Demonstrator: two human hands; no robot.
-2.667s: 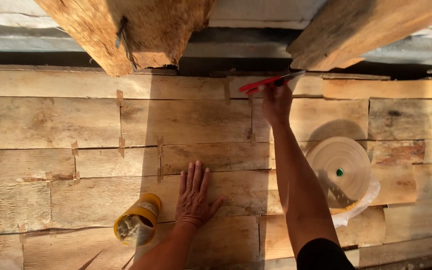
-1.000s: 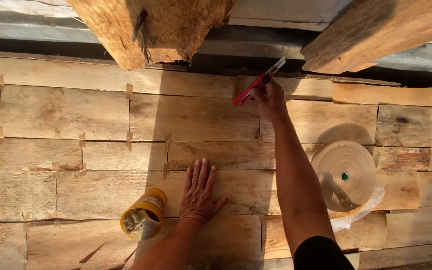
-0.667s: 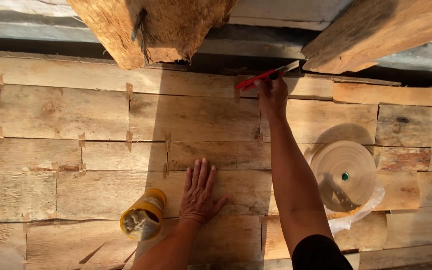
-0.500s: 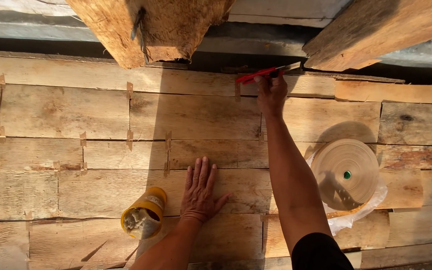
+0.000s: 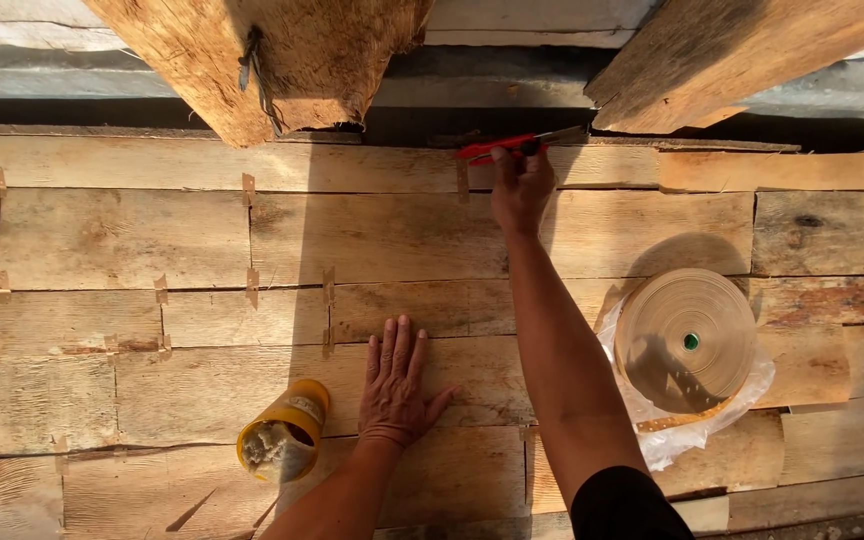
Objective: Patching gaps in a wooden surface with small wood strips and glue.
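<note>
**Hands on a sheet of joined wood strips**

At the bottom of the frame, left of centre, a yellow cup [image 5: 285, 432] lies tipped on its side on the wood sheet [image 5: 102, 240], its open mouth showing a pale paste inside. Just to its right, the left hand [image 5: 399, 385] rests flat on the wood, palm down, fingers spread and pointing up the frame; it holds nothing. The cup and the hand are near each other but not touching.

To the right of centre, a large roll of brown paper tape [image 5: 685, 337] lies flat on a crumpled clear plastic bag [image 5: 672, 435], beside the right forearm.

Short strips of brown tape [image 5: 248, 188] cross the seams between the wood pieces at several spots in the left and middle of the frame.

Farther up, in the upper middle, the right hand [image 5: 522, 188] reaches to the far edge of the sheet, fingers closed around a red-handled tool [image 5: 512, 146] lying almost level along that edge. I cannot tell the tool's exact kind.

Above, two rough wooden beams [image 5: 282, 60] jut in from the top.
</note>
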